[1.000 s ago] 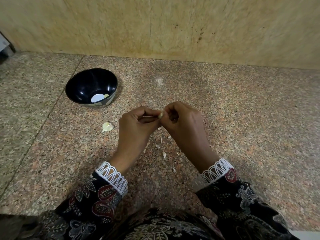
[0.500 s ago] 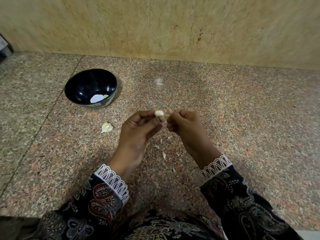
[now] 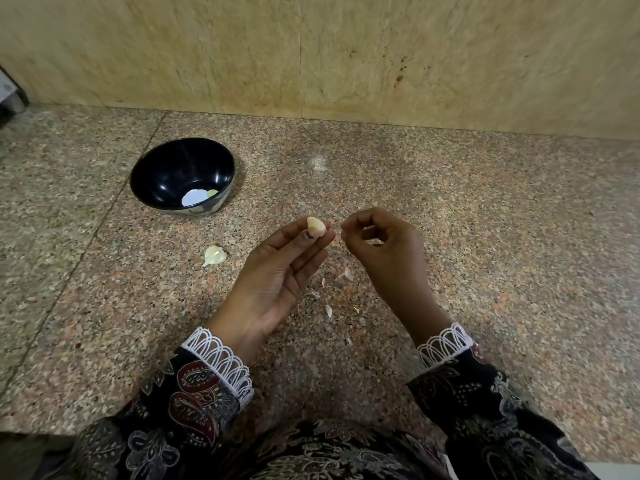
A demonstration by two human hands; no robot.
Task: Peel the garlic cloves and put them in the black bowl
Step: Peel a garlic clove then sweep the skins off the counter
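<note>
Item, left hand (image 3: 277, 271): palm turned up, fingers mostly extended, the thumb and fingertips pinching a pale garlic clove (image 3: 316, 226) at the hand's far end, raised above the counter. Item, right hand (image 3: 384, 247): just beside the left but apart from it, fingers curled inward, thumb and forefinger pinched together on what looks like a thin scrap of skin (image 3: 343, 226) — too small to tell for certain. Item, black bowl (image 3: 182, 176): upright on the speckled granite counter (image 3: 485, 237), to the left of and beyond the hands, well apart from them; inside, near its front wall, a pale greenish piece that may be a peeled clove (image 3: 212, 193) beside a white patch that may be a reflection. Item, a second garlic clove (image 3: 214, 255): lying on the counter between the bowl and the left hand, papery skin seemingly still on it. Item, loose flakes of garlic skin (image 3: 328, 310): scattered on the counter beneath and between the two hands. Item, sleeves (image 3: 194, 393): dark paisley fabric with white lace cuffs, one on each wrist. Backing — a tan stone wall (image 3: 346, 57) rising from the counter's far edge, a few dark specks on it.
</note>
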